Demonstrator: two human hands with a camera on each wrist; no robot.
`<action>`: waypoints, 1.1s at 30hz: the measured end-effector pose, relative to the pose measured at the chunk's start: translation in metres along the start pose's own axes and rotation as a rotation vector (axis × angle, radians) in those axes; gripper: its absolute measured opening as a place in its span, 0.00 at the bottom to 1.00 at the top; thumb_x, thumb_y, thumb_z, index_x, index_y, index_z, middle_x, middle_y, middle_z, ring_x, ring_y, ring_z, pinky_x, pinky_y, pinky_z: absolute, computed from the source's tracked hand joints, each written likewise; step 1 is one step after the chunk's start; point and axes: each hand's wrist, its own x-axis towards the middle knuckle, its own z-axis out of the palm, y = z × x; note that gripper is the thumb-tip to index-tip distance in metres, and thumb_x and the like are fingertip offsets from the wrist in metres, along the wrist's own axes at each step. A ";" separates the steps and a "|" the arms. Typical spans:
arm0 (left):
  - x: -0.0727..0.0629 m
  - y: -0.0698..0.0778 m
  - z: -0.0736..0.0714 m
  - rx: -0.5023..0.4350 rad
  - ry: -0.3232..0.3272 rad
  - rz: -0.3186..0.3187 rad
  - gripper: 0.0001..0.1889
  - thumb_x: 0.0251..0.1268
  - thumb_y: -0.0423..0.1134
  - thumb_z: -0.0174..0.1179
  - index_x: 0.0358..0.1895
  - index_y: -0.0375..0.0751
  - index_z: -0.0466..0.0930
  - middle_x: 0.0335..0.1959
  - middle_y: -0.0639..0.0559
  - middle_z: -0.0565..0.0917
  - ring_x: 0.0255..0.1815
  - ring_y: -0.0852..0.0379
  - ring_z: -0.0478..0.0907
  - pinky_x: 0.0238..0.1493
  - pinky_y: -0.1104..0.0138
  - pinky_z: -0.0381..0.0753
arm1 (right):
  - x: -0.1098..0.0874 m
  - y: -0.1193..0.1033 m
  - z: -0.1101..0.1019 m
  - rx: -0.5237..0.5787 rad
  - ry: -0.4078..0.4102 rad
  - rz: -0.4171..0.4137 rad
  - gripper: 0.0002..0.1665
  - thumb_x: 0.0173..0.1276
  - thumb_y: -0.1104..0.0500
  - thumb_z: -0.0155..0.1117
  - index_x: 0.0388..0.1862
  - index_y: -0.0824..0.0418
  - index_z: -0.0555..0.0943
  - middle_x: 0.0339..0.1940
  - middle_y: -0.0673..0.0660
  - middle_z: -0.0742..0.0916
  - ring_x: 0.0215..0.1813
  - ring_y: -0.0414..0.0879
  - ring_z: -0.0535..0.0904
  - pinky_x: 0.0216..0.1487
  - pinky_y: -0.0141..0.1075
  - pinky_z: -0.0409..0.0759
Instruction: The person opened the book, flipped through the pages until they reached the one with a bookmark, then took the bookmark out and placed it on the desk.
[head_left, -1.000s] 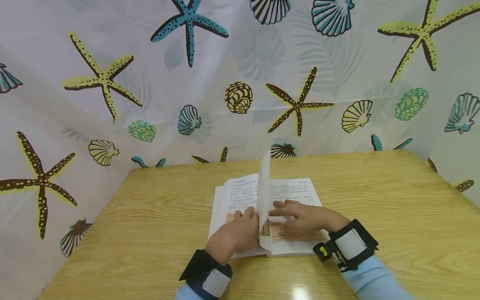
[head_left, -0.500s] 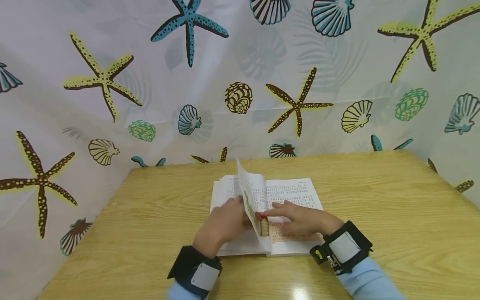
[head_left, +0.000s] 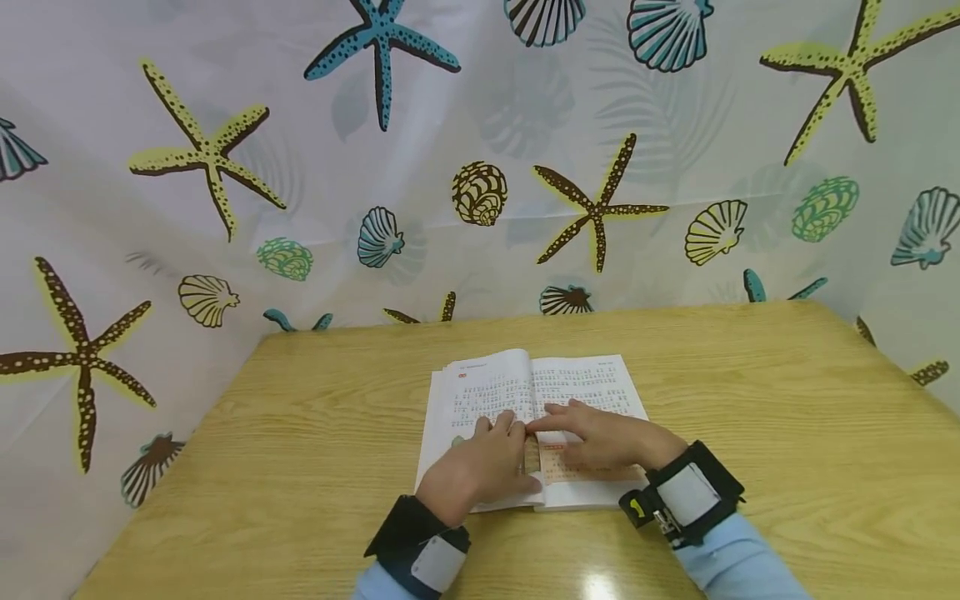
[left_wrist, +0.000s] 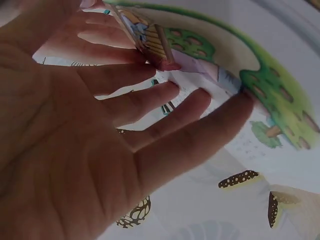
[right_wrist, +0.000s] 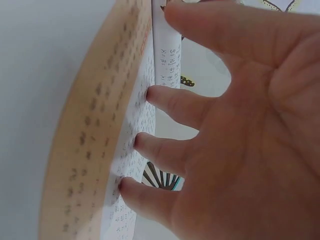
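Note:
An open book (head_left: 487, 383) lies on the table, its pages printed with small text and coloured pictures. My left hand (head_left: 483, 467) rests on the left page near the spine, fingers extended toward the far edge. In the left wrist view those fingers touch a page with a green tree picture (left_wrist: 280, 100). My right hand (head_left: 611, 437) lies spread over the right page, fingers pointing left, index finger reaching the spine beside the left fingers. In the right wrist view its fingertips touch the text of the page (right_wrist: 127, 145), which has an orange band (right_wrist: 85, 150).
The wooden table (head_left: 322, 433) extends around the book on all sides. Behind it hangs a white cloth (head_left: 300, 183) printed with starfish and shells. Black straps with pale plates sit on both wrists, over light blue sleeves.
A page that stood upright at the spine has swung over to the left and now lies flat. My left hand moved left, then came back onto it. The right hand stayed nearly in place.

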 end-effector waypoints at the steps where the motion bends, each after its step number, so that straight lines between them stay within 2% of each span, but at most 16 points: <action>1: 0.001 0.002 0.002 0.007 -0.024 -0.027 0.40 0.67 0.56 0.66 0.74 0.35 0.66 0.74 0.41 0.65 0.72 0.36 0.64 0.60 0.45 0.77 | 0.000 0.000 0.000 0.004 0.001 0.007 0.31 0.68 0.70 0.59 0.71 0.59 0.76 0.76 0.75 0.64 0.74 0.82 0.49 0.68 0.74 0.51; 4: 0.003 0.003 0.005 -0.018 -0.036 -0.073 0.41 0.65 0.56 0.68 0.74 0.36 0.66 0.74 0.41 0.65 0.72 0.34 0.64 0.60 0.43 0.76 | 0.001 0.000 0.001 0.008 0.005 0.000 0.31 0.67 0.71 0.59 0.70 0.58 0.77 0.76 0.75 0.64 0.74 0.82 0.50 0.67 0.75 0.51; 8: 0.004 0.002 0.005 -0.037 -0.041 -0.078 0.41 0.65 0.55 0.68 0.74 0.36 0.65 0.75 0.41 0.64 0.72 0.33 0.63 0.61 0.43 0.75 | 0.001 0.001 0.002 -0.009 0.032 0.027 0.31 0.67 0.69 0.61 0.69 0.57 0.78 0.75 0.73 0.67 0.75 0.77 0.55 0.69 0.71 0.55; 13: 0.004 0.003 0.006 -0.013 -0.034 -0.069 0.41 0.65 0.56 0.69 0.73 0.35 0.66 0.73 0.41 0.66 0.67 0.36 0.67 0.57 0.47 0.79 | -0.004 0.009 -0.001 -0.105 0.092 0.166 0.27 0.64 0.68 0.65 0.64 0.58 0.82 0.73 0.72 0.71 0.73 0.72 0.64 0.69 0.65 0.63; 16: 0.004 0.003 0.007 -0.012 -0.027 -0.067 0.40 0.64 0.55 0.69 0.72 0.35 0.68 0.71 0.41 0.66 0.64 0.38 0.69 0.54 0.48 0.81 | -0.010 0.021 -0.007 -0.151 0.114 0.250 0.29 0.60 0.70 0.65 0.62 0.60 0.83 0.73 0.74 0.69 0.73 0.74 0.62 0.68 0.65 0.64; 20: 0.003 0.003 0.007 -0.017 -0.018 -0.065 0.39 0.64 0.55 0.70 0.71 0.35 0.68 0.71 0.41 0.67 0.61 0.39 0.70 0.52 0.50 0.81 | -0.023 0.040 -0.018 -0.126 0.150 0.338 0.32 0.57 0.72 0.65 0.65 0.65 0.80 0.73 0.78 0.66 0.73 0.77 0.59 0.67 0.66 0.64; 22: 0.003 0.003 0.008 -0.019 -0.017 -0.066 0.40 0.64 0.55 0.70 0.71 0.35 0.68 0.72 0.41 0.67 0.61 0.39 0.70 0.52 0.50 0.81 | -0.031 0.049 -0.023 -0.106 0.158 0.367 0.32 0.60 0.71 0.66 0.66 0.68 0.77 0.72 0.79 0.67 0.70 0.75 0.66 0.65 0.66 0.67; 25: 0.002 0.004 0.008 -0.027 -0.017 -0.071 0.40 0.63 0.55 0.70 0.72 0.35 0.68 0.73 0.41 0.66 0.63 0.39 0.69 0.54 0.49 0.81 | -0.040 0.058 -0.028 -0.075 0.158 0.387 0.32 0.64 0.69 0.67 0.69 0.70 0.74 0.70 0.79 0.70 0.62 0.68 0.72 0.63 0.64 0.69; 27: 0.002 0.004 0.007 -0.032 -0.019 -0.074 0.41 0.63 0.55 0.70 0.72 0.34 0.68 0.74 0.41 0.65 0.65 0.38 0.68 0.55 0.48 0.80 | -0.043 0.061 -0.030 -0.072 0.153 0.378 0.32 0.65 0.69 0.67 0.69 0.70 0.73 0.68 0.79 0.72 0.54 0.63 0.74 0.58 0.58 0.74; 33: 0.001 0.004 0.007 -0.039 -0.012 -0.072 0.41 0.64 0.54 0.70 0.73 0.34 0.67 0.75 0.41 0.65 0.67 0.37 0.67 0.58 0.47 0.78 | -0.043 0.059 -0.033 -0.064 0.150 0.362 0.32 0.65 0.70 0.67 0.69 0.72 0.72 0.65 0.78 0.75 0.47 0.59 0.74 0.45 0.45 0.73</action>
